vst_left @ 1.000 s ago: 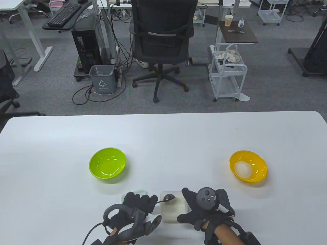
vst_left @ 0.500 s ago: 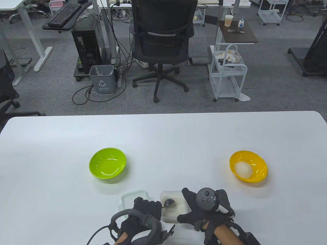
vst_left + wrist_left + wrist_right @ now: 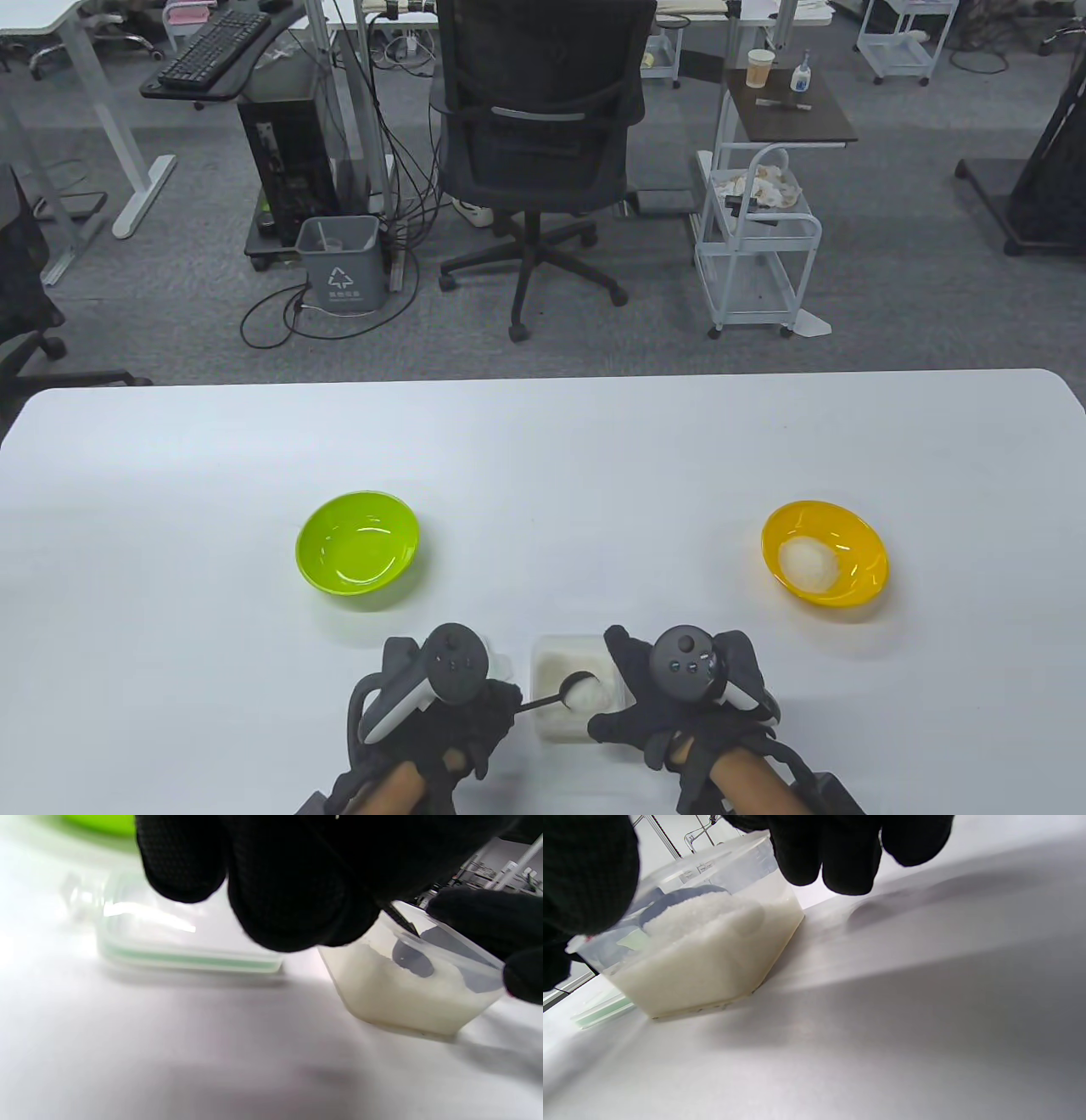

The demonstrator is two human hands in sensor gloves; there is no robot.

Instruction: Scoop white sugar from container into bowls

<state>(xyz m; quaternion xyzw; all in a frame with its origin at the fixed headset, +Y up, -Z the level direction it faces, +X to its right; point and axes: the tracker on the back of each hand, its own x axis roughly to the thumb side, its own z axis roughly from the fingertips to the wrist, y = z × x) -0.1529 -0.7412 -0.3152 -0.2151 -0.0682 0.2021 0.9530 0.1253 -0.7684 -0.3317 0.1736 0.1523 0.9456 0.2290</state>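
Note:
A clear plastic container (image 3: 551,675) of white sugar stands at the table's near edge; it also shows in the left wrist view (image 3: 382,993) and the right wrist view (image 3: 712,955). My left hand (image 3: 462,709) holds a dark spoon (image 3: 577,689) whose bowl, heaped with sugar, sits in the container. My right hand (image 3: 670,688) holds the container's right side. An empty green bowl (image 3: 357,542) sits at the left. A yellow bowl (image 3: 824,553) with a mound of sugar sits at the right.
The container's lid (image 3: 178,938), clear with a green rim, lies flat on the table just left of the container, mostly hidden under my left hand in the table view. An office chair (image 3: 534,127) stands beyond the table's far edge.
My left hand has turned over and drawn back toward me. The spoon has gone from above the container down into the sugar and now carries a heap of it. My right hand has not moved.

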